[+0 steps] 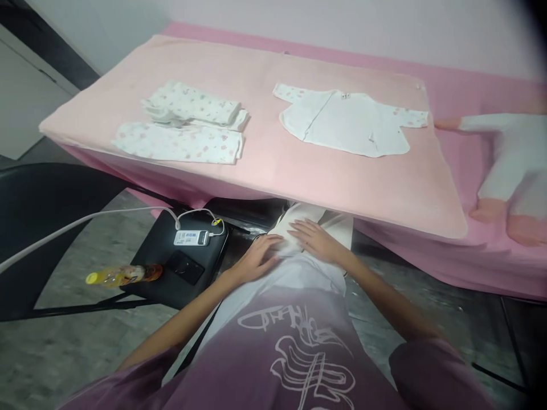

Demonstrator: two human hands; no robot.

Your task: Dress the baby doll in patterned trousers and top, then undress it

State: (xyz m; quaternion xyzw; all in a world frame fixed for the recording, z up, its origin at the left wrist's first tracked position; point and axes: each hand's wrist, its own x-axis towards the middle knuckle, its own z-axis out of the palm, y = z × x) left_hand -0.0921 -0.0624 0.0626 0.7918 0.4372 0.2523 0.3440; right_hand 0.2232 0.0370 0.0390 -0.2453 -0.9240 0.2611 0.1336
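Both of my hands rest on my lap below the table edge. My left hand [259, 259] lies palm down on the light cloth over my thigh, its fingers stretched out. Beside it, my right hand [315, 240] is flat with its fingers slightly spread, and holds nothing. On the table ahead, a small white baby shirt [346, 125] with patterned sleeves is spread out flat. Left of it lie patterned white baby garments: a folded bundle [194, 105] behind and a flat folded piece [179, 143] in front. Neither hand touches them.
A pink cloth [299, 176] covers the table. At the right lies a doll [513, 154] in white clothes. On a black chair [171, 296] to my left are a power bank [192, 237] with a cable, a dark phone [185, 267] and a yellow-capped bottle [123, 275].
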